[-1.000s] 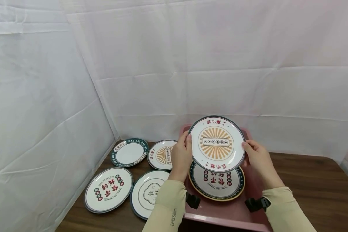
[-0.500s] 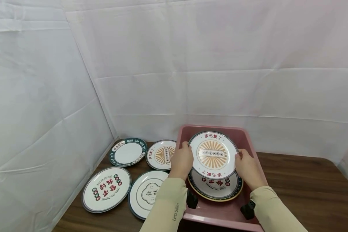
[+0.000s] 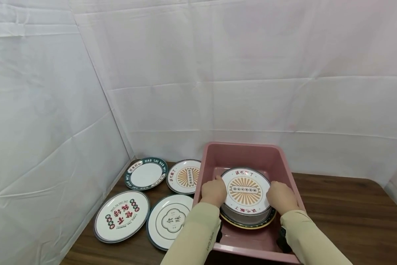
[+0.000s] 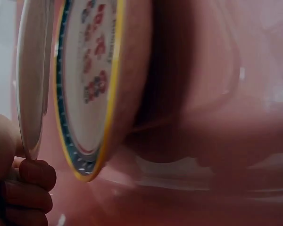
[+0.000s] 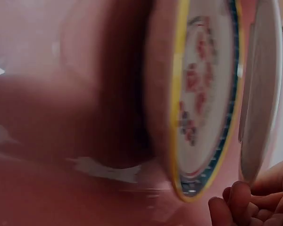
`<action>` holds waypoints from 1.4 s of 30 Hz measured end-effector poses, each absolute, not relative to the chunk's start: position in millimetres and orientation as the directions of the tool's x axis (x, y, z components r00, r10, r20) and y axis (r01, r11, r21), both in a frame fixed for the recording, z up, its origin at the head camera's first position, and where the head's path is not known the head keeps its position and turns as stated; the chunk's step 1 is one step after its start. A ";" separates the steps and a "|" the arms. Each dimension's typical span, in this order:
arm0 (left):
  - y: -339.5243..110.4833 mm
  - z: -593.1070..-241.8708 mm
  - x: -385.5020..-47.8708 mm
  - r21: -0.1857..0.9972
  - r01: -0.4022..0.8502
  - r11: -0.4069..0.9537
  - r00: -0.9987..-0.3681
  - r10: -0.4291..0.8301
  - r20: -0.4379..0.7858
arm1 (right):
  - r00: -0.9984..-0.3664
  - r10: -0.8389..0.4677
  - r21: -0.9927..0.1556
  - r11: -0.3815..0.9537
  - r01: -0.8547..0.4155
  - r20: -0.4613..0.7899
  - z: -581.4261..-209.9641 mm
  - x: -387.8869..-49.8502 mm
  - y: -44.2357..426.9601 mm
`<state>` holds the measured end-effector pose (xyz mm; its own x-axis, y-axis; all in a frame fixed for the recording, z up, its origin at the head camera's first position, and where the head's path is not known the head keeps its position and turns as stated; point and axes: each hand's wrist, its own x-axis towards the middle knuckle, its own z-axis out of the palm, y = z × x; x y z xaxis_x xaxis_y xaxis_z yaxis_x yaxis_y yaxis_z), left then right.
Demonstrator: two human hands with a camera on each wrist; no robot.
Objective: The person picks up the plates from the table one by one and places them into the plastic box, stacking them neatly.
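Observation:
Both hands grip a white plate with an orange sunburst (image 3: 245,191) by its opposite edges, inside a pink bin (image 3: 251,248). My left hand (image 3: 213,191) pinches the left rim and my right hand (image 3: 282,197) the right rim. Beneath it in the bin lies a yellow-rimmed plate (image 3: 248,225) with a dark dotted band and red lettering. Seen from the left wrist, a gap separates the held plate (image 4: 32,80) from the yellow-rimmed plate (image 4: 87,94). The right wrist view also shows the held plate (image 5: 262,94) apart from the lower one (image 5: 207,99).
Left of the bin, several plates lie on the wooden table (image 3: 344,217): a green-rimmed plate (image 3: 146,175), another sunburst plate (image 3: 185,176), a red-lettered plate (image 3: 122,217) and a plate with a cloud-shaped emblem (image 3: 170,221). White cloth (image 3: 244,73) hangs behind.
Both hands have lowered the sunburst plate from above the bin down into it, over the yellow-rimmed plate. The plates on the table stay where they were.

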<state>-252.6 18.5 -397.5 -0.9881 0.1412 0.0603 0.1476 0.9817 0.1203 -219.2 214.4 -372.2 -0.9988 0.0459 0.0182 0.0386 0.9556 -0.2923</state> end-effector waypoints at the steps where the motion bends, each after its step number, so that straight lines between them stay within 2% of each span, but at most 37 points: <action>1: 18.9 -400.0 -252.3 0.102 0.151 0.983 -0.988 0.146 0.054 | -0.999 0.048 -0.291 0.956 0.044 0.008 -373.9 -219.6 213.8; 7: 18.7 -409.8 -248.7 0.053 0.177 0.983 -0.984 0.177 0.009 | -0.999 0.035 -0.263 0.964 0.040 -0.021 -380.9 -220.8 210.9; 19: 19.7 -409.7 -245.8 0.066 0.187 0.980 -0.981 0.189 -0.036 | -0.998 0.062 -0.243 0.968 0.067 -0.030 -384.0 -221.0 209.8; 30: 22.2 -402.1 -246.3 0.099 0.181 0.979 -0.977 0.190 -0.095 | -0.994 0.065 -0.263 0.961 0.086 -0.088 -381.0 -222.2 210.0; 42: 24.7 -404.2 -249.4 0.105 0.177 0.979 -0.978 0.187 -0.095 | -0.993 0.065 -0.256 0.963 0.088 -0.098 -378.3 -221.8 209.9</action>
